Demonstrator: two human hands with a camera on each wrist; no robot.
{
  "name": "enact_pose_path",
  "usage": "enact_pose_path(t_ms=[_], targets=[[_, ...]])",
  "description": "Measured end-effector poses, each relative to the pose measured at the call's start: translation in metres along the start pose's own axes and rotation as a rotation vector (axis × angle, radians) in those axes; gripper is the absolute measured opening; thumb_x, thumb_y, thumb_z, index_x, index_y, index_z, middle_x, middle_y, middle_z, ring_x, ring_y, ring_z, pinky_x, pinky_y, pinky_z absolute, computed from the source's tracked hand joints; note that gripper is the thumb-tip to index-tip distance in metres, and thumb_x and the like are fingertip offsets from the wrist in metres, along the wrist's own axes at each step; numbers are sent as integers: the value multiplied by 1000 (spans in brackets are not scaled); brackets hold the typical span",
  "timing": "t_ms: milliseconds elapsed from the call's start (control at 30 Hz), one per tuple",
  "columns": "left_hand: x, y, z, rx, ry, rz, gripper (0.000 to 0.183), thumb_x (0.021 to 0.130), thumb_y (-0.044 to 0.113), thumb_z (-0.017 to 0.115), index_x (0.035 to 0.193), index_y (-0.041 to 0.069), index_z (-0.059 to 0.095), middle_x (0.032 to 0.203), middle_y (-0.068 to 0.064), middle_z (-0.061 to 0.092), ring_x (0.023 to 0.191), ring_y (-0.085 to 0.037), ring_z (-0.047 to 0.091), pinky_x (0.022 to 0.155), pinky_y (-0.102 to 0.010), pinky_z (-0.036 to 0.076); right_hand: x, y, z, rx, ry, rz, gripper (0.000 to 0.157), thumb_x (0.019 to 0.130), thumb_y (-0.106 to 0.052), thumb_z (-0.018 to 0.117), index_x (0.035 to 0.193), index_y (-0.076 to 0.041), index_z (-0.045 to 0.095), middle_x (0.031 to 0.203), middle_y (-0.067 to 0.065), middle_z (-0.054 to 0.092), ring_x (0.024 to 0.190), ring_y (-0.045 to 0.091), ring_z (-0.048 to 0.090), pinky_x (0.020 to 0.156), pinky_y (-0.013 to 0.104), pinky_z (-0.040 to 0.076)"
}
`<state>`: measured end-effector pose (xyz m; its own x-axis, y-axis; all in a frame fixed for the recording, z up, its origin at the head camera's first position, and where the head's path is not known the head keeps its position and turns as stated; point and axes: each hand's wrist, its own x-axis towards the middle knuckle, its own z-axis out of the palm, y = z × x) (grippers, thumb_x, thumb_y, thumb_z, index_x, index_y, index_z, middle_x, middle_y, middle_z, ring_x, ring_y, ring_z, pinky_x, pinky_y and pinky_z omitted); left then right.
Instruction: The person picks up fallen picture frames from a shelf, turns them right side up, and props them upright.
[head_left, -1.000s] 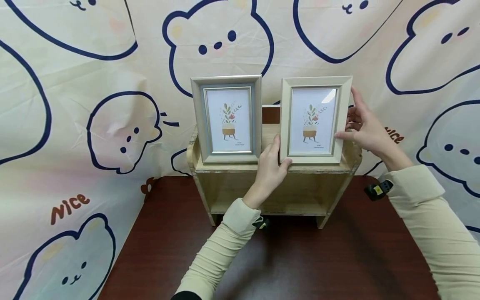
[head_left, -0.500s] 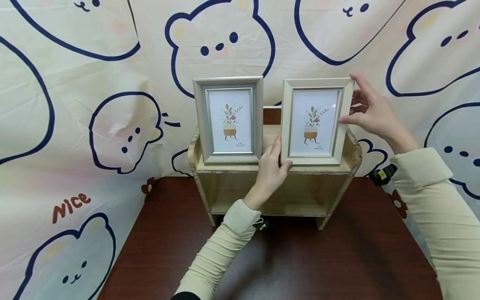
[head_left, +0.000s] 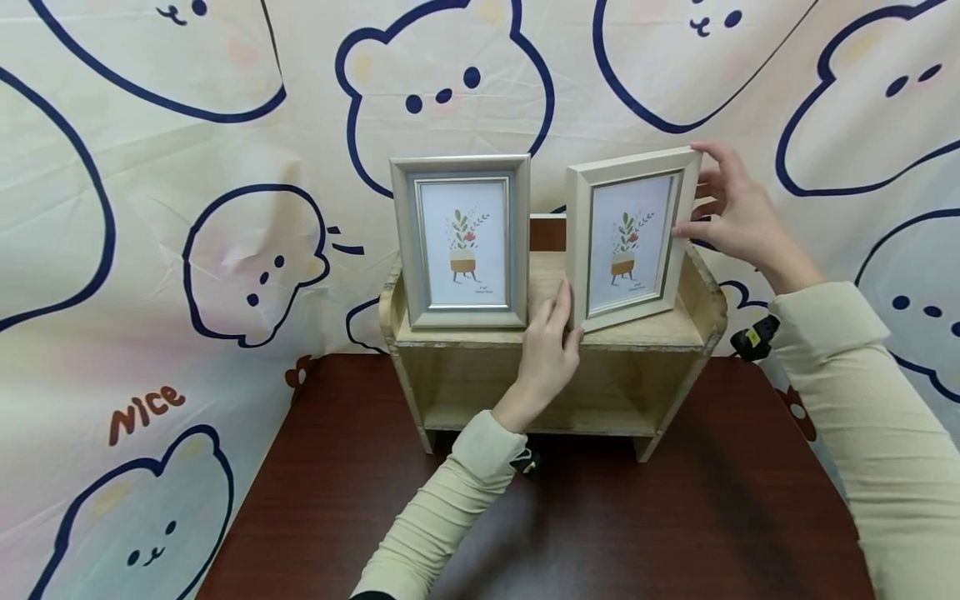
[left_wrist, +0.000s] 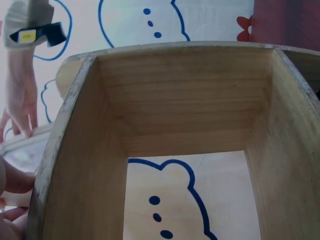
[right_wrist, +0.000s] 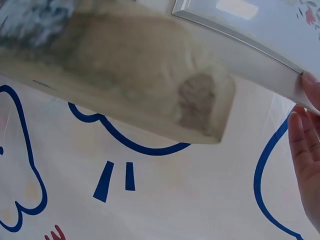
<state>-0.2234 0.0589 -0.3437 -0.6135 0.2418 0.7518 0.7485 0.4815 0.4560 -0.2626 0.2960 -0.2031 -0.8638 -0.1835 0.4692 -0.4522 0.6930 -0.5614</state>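
Observation:
In the head view, a cream picture frame (head_left: 632, 321) with a potted-plant print stands on the top board of a wooden shelf (head_left: 510, 337), its right side turned back and slightly raised. My left hand (head_left: 546, 358) holds its lower left corner, thumb in front and fingers along the left edge. Higher up, my right hand (head_left: 738, 212) grips the right edge, a finger at the top corner and the thumb on the front. A grey-silver picture frame (head_left: 415, 250) with the same print stands to the left, untouched. The right wrist view has the right hand (right_wrist: 307, 150) at the frame's edge.
The shelf stands on a dark red-brown table (head_left: 337, 500), with an open compartment (head_left: 525, 387) below its top board. Raised side panels (head_left: 708, 304) flank the top. A cloth backdrop (head_left: 247, 150) with bear drawings hangs close behind.
The cream picture frame has turned, its right side swinging backward and tilting up. My right hand has moved up along its right edge; my left hand stays at the lower left corner.

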Motion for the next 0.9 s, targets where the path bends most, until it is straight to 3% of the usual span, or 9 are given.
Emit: enact_pose_path(t_ms=[200,333,500,633,767,900], targets=[[-4,6,5,52,45,79,58,81,-3,65,132,-14,38,112,-22,53,99,-29,55,84,-29,47,2,1,0,-27,18,-18,95,76,7,69,143,-34,17,130,24,46,98,22,51,74,18,43],[-5,8,6,74,58,86,58,81,-3,65,131,-14,39,112,-21,53,98,-28,55,83,-27,48,0,-3,1,-35,45,-46,95,73,5,72,145,-27,19,137,16,34,112,30,42,79,17,44],[-5,7,7,73,63,82,58,80,-3,66,131,-13,40,112,-21,53,99,-28,55,84,-29,48,-4,-17,4,-32,82,-61,84,76,-13,74,145,-19,27,141,6,19,121,21,28,88,25,40],[-5,7,7,68,64,75,59,80,-3,66,132,-13,39,111,-21,53,98,-28,55,83,-30,48,-5,-28,10,-36,120,-56,78,78,-21,72,143,-15,31,143,7,18,124,19,26,92,41,38],[-6,7,8,72,69,75,59,80,-3,65,132,-13,39,111,-21,53,97,-28,56,83,-30,48,-7,-38,18,-37,154,-14,82,76,-29,73,144,-14,30,147,9,13,131,24,21,96,57,32],[-6,6,8,73,73,76,59,80,-4,65,132,-13,39,110,-21,53,96,-28,56,82,-30,48,-9,-49,27,-64,170,54,95,71,-40,75,147,-14,22,152,7,1,138,23,6,107,53,16]])
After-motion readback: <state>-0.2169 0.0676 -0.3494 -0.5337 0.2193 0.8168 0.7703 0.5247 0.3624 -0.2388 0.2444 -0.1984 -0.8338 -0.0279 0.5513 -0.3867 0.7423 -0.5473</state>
